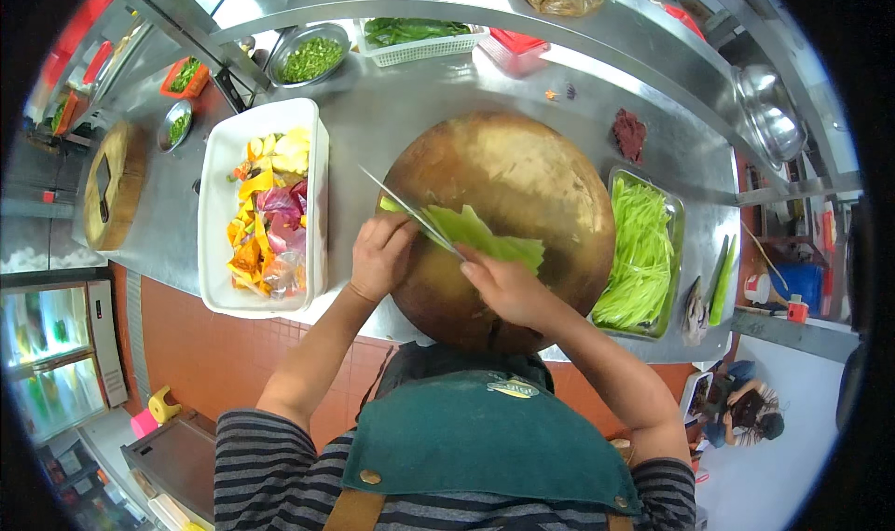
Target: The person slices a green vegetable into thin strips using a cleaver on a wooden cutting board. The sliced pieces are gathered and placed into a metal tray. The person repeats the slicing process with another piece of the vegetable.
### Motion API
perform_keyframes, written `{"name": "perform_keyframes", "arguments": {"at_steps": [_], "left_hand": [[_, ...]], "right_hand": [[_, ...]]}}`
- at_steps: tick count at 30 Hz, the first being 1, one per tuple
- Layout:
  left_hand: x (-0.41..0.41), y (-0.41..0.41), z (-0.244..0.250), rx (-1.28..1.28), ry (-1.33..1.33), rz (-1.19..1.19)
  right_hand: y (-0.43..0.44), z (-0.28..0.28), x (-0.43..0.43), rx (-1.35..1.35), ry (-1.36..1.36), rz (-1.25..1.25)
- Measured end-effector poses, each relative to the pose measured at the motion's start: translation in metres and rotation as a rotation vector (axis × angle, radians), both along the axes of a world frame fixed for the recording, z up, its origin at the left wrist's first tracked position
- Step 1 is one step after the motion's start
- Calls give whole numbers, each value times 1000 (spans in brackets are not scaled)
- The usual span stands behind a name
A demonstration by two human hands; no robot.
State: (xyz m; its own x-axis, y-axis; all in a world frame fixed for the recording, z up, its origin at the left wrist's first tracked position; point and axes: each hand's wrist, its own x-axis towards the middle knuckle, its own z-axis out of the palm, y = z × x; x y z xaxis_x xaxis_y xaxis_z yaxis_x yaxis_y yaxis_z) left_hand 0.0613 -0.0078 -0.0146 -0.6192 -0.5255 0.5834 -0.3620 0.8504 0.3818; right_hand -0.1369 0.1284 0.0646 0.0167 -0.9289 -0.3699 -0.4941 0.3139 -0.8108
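Observation:
A round wooden chopping block (524, 160) stands before me on a steel counter. My right hand (500, 283) is closed round the handle of a kitchen knife (405, 206), whose blade points up and to the left. Thin light-green vegetable slices (489, 237) lie fanned out on the block, just right of the blade. At the block's left edge, my left hand (381, 251) rests with bent fingers on the end of a green vegetable piece (391, 205), close to the blade. The fingers partly hide that piece.
A white tub (318, 202) of vegetable scraps stands left of the block. To the right is a steel tray (677, 251) of green shreds, with a long green vegetable (724, 283) beyond it. Dark red minced meat (628, 135) lies behind the tray. A steel shelf (447, 12) crosses the back.

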Motion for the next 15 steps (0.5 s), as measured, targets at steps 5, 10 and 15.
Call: {"name": "perform_keyframes", "arguments": {"at_steps": [5, 10, 15], "left_hand": [[-4, -4, 4, -5, 0, -22], [-2, -3, 0, -10, -8, -7], [-2, -3, 0, -3, 0, -8]], "right_hand": [[-2, 16, -1, 96, -47, -2], [6, 35, -1, 35, -63, 42], [1, 35, 1, 103, -8, 51]]}}
